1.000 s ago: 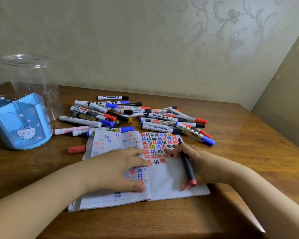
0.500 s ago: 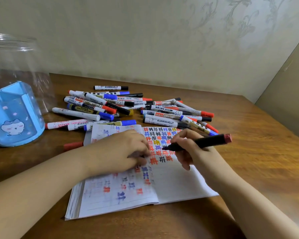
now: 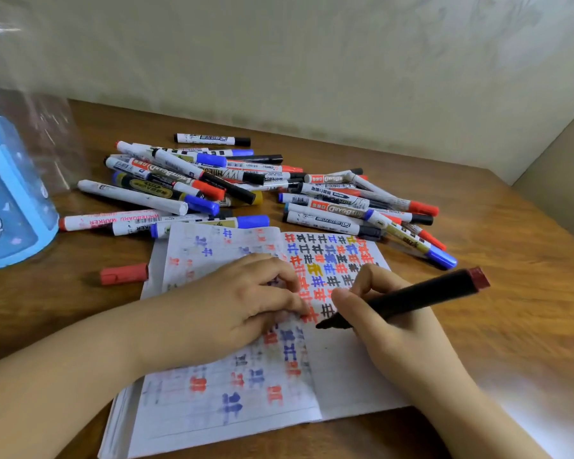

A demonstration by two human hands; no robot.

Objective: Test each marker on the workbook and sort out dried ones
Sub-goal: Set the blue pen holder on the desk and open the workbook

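The right hand (image 3: 401, 329) gripped a black marker (image 3: 408, 298), fingers curled round it, tip on the open workbook (image 3: 345, 376); the left hand (image 3: 232, 309) pressed the left page, fingers loosely bent, holding nothing

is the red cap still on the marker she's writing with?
No: the black marker in the right hand has its tip bare on the workbook, and a loose red cap lies on the table left of it.

Soft, even light, fairly dim. Faint shadows under the forearms on the counter (image 3: 511, 260). Glare streaks the clear jar (image 3: 30, 104) far left. Wide-angle bending at the edges; near corners smear.
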